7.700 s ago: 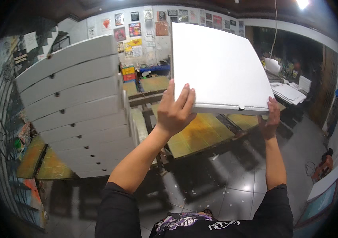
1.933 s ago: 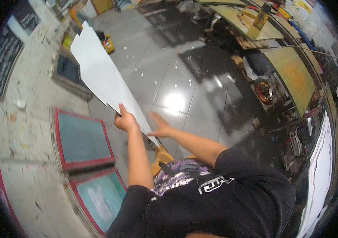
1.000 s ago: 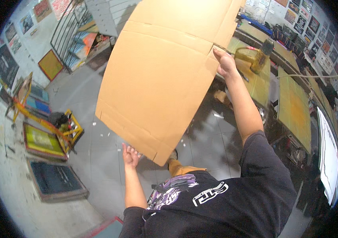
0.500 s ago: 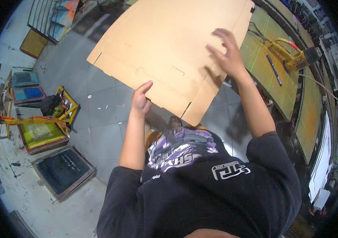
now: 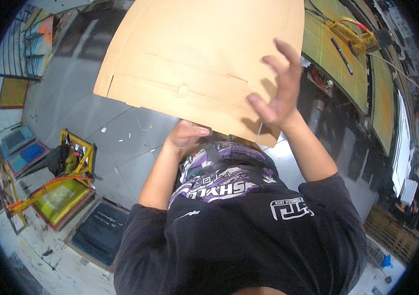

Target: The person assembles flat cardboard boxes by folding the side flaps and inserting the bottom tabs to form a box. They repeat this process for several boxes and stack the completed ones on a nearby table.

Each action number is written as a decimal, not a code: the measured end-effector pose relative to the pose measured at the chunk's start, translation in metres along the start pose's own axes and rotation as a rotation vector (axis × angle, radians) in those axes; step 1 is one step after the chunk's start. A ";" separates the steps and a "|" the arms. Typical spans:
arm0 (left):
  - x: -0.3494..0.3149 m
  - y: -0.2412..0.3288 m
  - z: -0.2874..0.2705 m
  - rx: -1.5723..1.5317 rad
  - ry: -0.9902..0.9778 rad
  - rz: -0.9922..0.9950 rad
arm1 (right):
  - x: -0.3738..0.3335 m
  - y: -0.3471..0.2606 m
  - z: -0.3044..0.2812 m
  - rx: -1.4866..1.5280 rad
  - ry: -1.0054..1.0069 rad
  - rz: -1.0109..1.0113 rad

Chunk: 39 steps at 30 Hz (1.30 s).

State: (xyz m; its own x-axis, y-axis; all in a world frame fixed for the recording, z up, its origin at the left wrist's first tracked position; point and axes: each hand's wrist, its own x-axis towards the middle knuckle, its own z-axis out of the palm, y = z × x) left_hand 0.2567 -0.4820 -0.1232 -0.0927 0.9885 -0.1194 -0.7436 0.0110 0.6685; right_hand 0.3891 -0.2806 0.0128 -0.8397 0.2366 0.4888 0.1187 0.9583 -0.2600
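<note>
Over a grey tiled floor (image 5: 121,142) with framed screens (image 5: 96,233) leaning at the left and a green worktop (image 5: 337,54) at the right, a flat cardboard sheet (image 5: 204,59) hangs chest-high, the left hand (image 5: 185,135) gripping its lower edge, the right hand (image 5: 280,91) with fingers spread wide against its face.

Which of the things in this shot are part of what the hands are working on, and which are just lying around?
In hand:
flat cardboard box blank
left hand, under its near edge
right hand, open on its surface

Lying about:
yellow-framed printing screens on the floor
dark-framed screen
yellow tool on the table
</note>
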 end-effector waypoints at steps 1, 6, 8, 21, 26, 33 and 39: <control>0.002 0.007 0.010 -0.029 0.010 -0.020 | -0.002 -0.004 0.003 -0.113 -0.039 0.004; 0.008 0.016 0.006 -0.119 -0.141 -0.067 | 0.000 -0.018 0.009 -0.121 -0.143 0.185; 0.009 0.011 0.007 -0.125 -0.185 -0.081 | -0.005 -0.016 0.007 -0.015 0.095 0.171; 0.080 -0.056 -0.044 0.546 0.381 -0.110 | -0.037 0.003 0.016 -0.275 -0.288 0.355; 0.102 -0.044 -0.057 0.412 0.485 0.023 | -0.020 -0.007 0.000 -0.021 -0.068 0.329; 0.108 -0.030 -0.058 0.289 0.507 0.095 | -0.019 -0.012 0.004 -0.124 -0.258 0.282; 0.091 -0.009 -0.063 0.112 0.508 0.143 | -0.017 -0.016 0.004 0.121 -0.154 0.303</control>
State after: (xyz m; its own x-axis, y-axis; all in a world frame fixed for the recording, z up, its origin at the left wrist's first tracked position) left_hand 0.2132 -0.4016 -0.1869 -0.5175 0.7840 -0.3428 -0.6273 -0.0752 0.7751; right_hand 0.3991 -0.3009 0.0053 -0.8469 0.4714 0.2459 0.3185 0.8202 -0.4753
